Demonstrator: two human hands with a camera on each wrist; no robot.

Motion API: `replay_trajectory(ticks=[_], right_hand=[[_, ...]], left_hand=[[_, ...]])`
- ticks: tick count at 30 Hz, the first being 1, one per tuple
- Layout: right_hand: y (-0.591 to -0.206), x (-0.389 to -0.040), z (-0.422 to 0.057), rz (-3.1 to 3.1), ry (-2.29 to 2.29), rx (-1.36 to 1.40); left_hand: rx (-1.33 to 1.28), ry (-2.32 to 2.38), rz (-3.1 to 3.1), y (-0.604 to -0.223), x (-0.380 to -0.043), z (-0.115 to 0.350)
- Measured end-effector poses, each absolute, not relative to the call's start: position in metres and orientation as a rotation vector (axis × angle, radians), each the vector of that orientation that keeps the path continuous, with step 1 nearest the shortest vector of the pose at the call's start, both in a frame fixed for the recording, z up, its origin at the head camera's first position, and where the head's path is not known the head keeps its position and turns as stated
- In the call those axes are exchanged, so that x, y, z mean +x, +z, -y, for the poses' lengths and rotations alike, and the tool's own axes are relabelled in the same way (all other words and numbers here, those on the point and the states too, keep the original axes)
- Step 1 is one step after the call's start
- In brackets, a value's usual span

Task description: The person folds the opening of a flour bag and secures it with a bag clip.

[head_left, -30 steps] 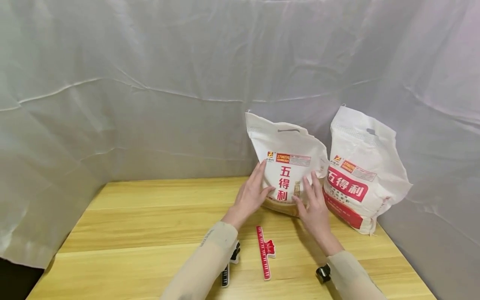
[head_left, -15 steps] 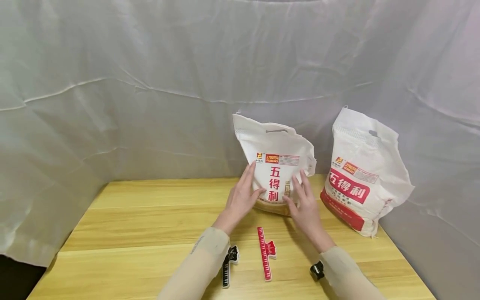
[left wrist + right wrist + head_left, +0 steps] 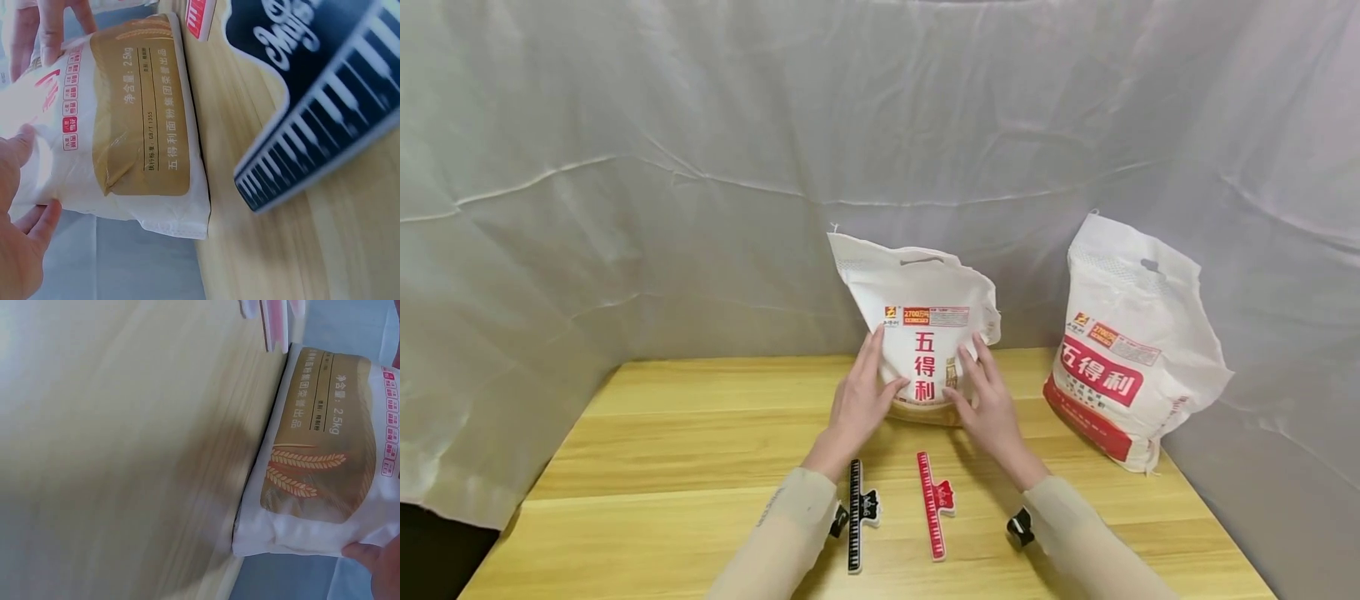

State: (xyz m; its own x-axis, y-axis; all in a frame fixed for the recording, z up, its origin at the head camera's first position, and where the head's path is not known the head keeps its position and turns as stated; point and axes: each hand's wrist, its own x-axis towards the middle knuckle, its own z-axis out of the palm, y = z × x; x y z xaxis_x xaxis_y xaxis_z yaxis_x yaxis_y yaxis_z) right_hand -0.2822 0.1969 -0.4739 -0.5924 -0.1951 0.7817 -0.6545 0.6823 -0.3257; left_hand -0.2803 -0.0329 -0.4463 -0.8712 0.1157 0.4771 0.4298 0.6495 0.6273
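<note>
A person is standing a white flour bag [image 3: 925, 333] upright near the far edge of the bench [image 3: 685, 433], a little right of its middle. The left hand [image 3: 857, 404] is pressing against the bag's left flank, fingers straight and pointing up the side, thumb lying across the front just below the red lettering. The right hand [image 3: 988, 404] is doing the same on the opposite flank, fingers extended along the bag, thumb reaching inward. So the two hands are apart, flat, with the bag sitting between them and touching both palms; neither is curling round it. In the left wrist view the bag's gold lower band [image 3: 140, 119] is resting on the wood, with the fingertips of that hand against the white face.

A second flour bag [image 3: 1131, 342] is leaning by the far right corner, well apart from the held one. Nearer the person, between the forearms, a red clip [image 3: 934, 504] is lying on the bench, and a black clip [image 3: 855, 517] printed with piano keys is lying just beside the left sleeve. A small black clip [image 3: 1019, 527] is lying just beside the right sleeve. White cloth [image 3: 700, 167] is hanging behind the bench.
</note>
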Motion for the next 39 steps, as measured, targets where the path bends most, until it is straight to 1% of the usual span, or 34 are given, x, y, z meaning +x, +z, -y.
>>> replay_trajectory(ticks=[20, 30, 39], right_hand=[[-0.464, -0.299, -0.139, 2.188, 0.890, 0.805], [-0.463, -0.307, -0.105, 2.241, 0.917, 0.847], [-0.466, -0.312, -0.080, 2.259, 0.928, 0.847]], left_hand=[[-0.266, -1.055, 2.450, -0.446, -0.271, 0.086], [-0.160, -1.074, 2.434, -0.443, -0.264, 0.116], [-0.133, -1.098, 2.425, -0.446, -0.263, 0.139]])
